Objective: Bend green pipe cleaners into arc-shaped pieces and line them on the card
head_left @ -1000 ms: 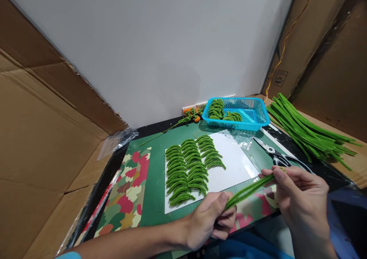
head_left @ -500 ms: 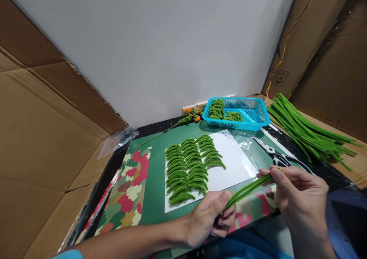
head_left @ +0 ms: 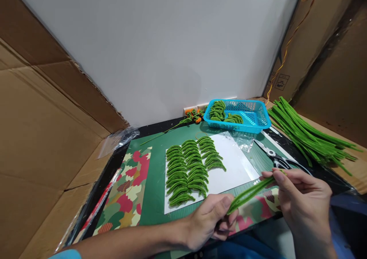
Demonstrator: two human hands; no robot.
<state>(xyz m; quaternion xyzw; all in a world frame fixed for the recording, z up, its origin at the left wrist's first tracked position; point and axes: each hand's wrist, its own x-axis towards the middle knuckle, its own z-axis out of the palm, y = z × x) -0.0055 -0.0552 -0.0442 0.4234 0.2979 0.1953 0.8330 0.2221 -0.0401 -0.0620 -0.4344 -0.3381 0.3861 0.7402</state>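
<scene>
Several green pipe cleaners (head_left: 252,192) stretch between my two hands, slanting up to the right. My left hand (head_left: 213,219) is closed round their lower end. At the upper end, the thumb and fingers of my right hand (head_left: 301,198) pinch them together. Behind my left hand lies a white sheet (head_left: 236,165), and on it curved green pipe-cleaner leaf shapes (head_left: 177,171) stand in three columns. The right column is shorter than the other two. Scissors (head_left: 275,156) with dark handles lie just beyond my right hand, blades partly spread.
A blue basket (head_left: 252,128) at the back holds more green leaf shapes. To its right lies a large bundle of green pipe cleaners (head_left: 309,135). An orange-and-green flower stem (head_left: 186,120) rests at the back of the green mat (head_left: 156,136). Cardboard (head_left: 43,129) walls the left side.
The strands between my hands have spread a little apart in the middle. Both hands have shifted slightly right and down in the view, keeping their grip.
</scene>
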